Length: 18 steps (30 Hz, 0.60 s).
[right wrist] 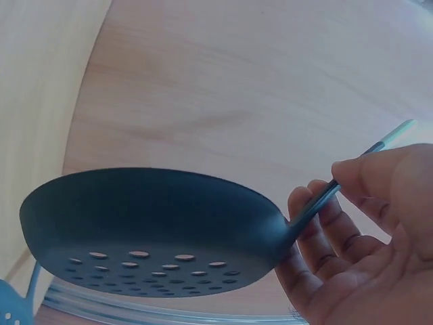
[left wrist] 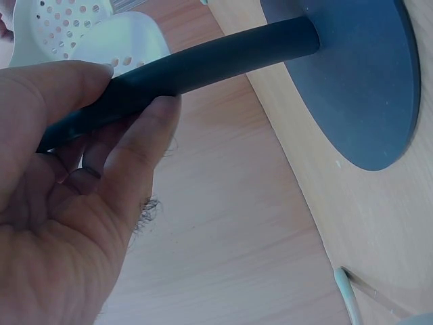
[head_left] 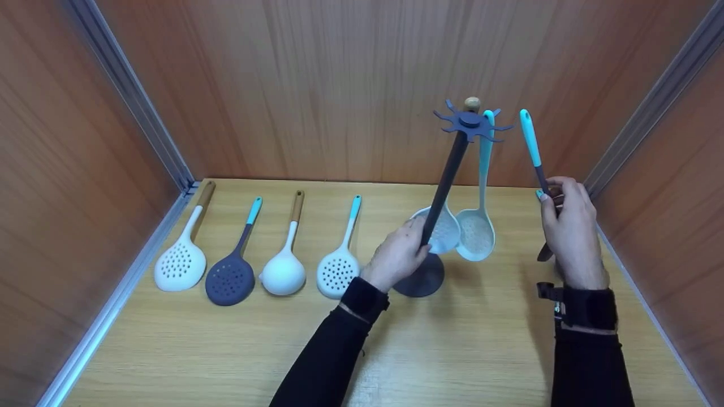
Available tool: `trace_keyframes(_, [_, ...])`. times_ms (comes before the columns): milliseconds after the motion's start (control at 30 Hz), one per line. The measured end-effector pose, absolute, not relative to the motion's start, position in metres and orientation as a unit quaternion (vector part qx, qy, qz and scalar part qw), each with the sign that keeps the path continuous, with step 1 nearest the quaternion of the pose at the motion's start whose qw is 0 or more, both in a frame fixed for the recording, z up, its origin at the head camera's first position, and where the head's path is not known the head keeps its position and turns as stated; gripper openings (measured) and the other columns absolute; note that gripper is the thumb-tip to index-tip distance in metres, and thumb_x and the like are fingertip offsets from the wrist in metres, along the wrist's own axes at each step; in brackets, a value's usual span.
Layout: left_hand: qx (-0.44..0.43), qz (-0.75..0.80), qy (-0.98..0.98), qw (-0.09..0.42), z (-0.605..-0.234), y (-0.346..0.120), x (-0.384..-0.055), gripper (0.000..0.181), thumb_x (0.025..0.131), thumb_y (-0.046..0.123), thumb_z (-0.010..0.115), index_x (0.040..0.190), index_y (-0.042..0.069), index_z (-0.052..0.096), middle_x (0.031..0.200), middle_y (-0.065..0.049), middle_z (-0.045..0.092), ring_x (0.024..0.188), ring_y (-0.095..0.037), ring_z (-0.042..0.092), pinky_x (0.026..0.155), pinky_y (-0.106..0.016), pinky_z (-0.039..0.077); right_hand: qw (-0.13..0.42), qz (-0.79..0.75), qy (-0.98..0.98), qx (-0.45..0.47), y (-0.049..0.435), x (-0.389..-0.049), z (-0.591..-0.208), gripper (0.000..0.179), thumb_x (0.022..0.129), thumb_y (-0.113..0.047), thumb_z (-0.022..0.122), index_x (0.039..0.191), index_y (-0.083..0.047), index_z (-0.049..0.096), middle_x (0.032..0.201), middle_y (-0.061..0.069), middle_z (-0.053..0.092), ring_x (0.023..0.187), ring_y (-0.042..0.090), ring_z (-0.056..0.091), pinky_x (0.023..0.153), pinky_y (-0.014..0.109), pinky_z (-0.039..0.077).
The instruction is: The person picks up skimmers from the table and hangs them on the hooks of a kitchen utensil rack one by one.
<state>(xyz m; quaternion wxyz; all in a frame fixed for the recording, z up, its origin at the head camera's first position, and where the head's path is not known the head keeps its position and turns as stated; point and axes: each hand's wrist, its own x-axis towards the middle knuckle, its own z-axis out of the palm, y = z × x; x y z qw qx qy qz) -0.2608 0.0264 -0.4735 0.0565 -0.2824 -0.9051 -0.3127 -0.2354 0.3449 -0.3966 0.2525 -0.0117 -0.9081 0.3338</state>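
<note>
My left hand (head_left: 399, 254) grips the dark pole (head_left: 447, 183) of a utensil stand, thumb and fingers around it. The stand has a hooked top ring (head_left: 470, 120) and a round dark base (left wrist: 365, 81). Two pale utensils hang from it: a skimmer (head_left: 447, 232) with holes, partly behind the pole, and a spoon-like one (head_left: 475, 240) with a turquoise handle. To the right of the stand, my right hand (head_left: 574, 232) pinches the neck of a dark skimmer (right wrist: 155, 230) with a turquoise handle (head_left: 530, 138). Its perforated bowl is raised off the table.
Left of the stand lies a row: a white skimmer (head_left: 180, 265) with a wooden handle, a dark skimmer (head_left: 230, 280), a white ladle (head_left: 283, 274) and a white skimmer (head_left: 337, 271) with a turquoise handle. Wood panels (head_left: 350, 90) enclose the table (head_left: 226, 356) at back and sides.
</note>
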Motion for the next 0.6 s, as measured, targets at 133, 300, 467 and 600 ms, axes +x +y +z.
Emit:
trace_keyframes(133, [-0.286, -0.313, -0.903, 0.066, -0.474, 0.026, -0.26, 0.037, 0.115, 0.011, 0.074, 0.149, 0.002, 0.061, 0.132, -0.016, 0.078, 0.124, -0.031, 0.082, 0.104, -0.044, 0.072, 0.253, 0.338, -0.907, -0.005, 0.343, -0.231, -0.393, 0.039, 0.123, -0.013, 0.055, 0.159, 0.002, 0.06, 0.143, 0.029, 0.067, 0.126, 0.047, 0.07, 0.089, 0.018, 0.044])
trace_keyframes(300, [-0.291, -0.313, -0.9, 0.085, -0.474, 0.025, -0.259, 0.034, 0.113, 0.009, 0.075, 0.143, 0.0, 0.061, 0.126, -0.017, 0.078, 0.117, -0.034, 0.082, 0.098, -0.049, 0.072, 0.258, 0.338, -0.905, 0.009, 0.339, -0.226, -0.387, 0.039, 0.123, -0.012, 0.054, 0.158, 0.003, 0.06, 0.142, 0.029, 0.068, 0.126, 0.046, 0.071, 0.096, 0.02, 0.046])
trace_keyframes(467, [-0.292, -0.314, -0.899, 0.088, -0.474, 0.025, -0.258, 0.037, 0.113, 0.009, 0.075, 0.146, 0.0, 0.061, 0.128, -0.017, 0.078, 0.119, -0.034, 0.082, 0.099, -0.049, 0.072, 0.257, 0.338, -0.905, 0.012, 0.335, -0.222, -0.383, 0.039, 0.123, -0.014, 0.054, 0.158, 0.004, 0.06, 0.142, 0.029, 0.069, 0.129, 0.044, 0.069, 0.098, 0.012, 0.043])
trace_keyframes(600, [-0.291, -0.313, -0.9, 0.084, -0.474, 0.026, -0.259, 0.039, 0.114, 0.01, 0.075, 0.149, 0.0, 0.061, 0.131, -0.017, 0.078, 0.121, -0.034, 0.082, 0.1, -0.048, 0.072, 0.252, 0.336, -0.908, 0.01, 0.333, -0.219, -0.379, 0.04, 0.122, -0.014, 0.055, 0.158, 0.003, 0.06, 0.143, 0.028, 0.069, 0.132, 0.044, 0.069, 0.102, 0.017, 0.05])
